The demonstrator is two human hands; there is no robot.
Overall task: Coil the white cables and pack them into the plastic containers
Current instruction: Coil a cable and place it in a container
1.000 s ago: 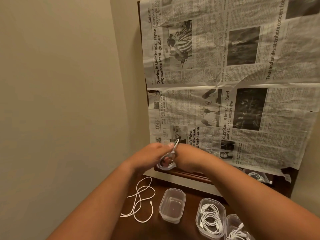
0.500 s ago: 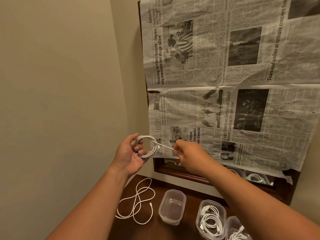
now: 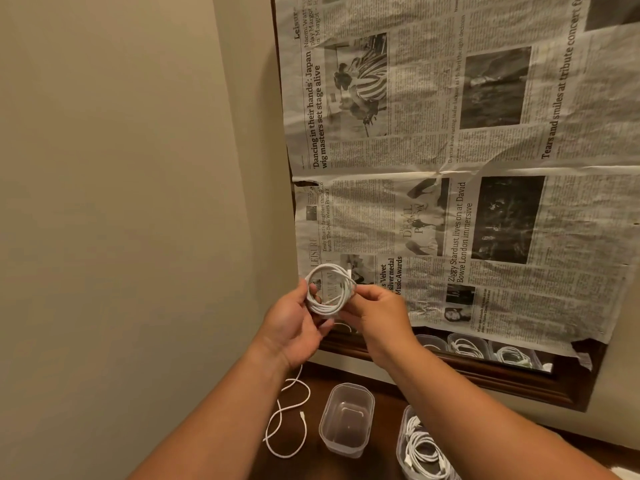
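A coiled white cable is held up in front of the newspaper, well above the table. My left hand grips its left side and my right hand pinches its right side. Below, a clear plastic container stands with nothing in it. To its right, another plastic container holds a coiled white cable. A loose white cable lies uncoiled on the dark wooden table, left of the containers.
A beige wall closes the left side. Newspaper sheets cover a dark-framed mirror; its uncovered bottom strip reflects containers with cables.
My right hand has drawn in to the coil, taking up the straight cable end it held out to the right. The coil now sits between both hands.
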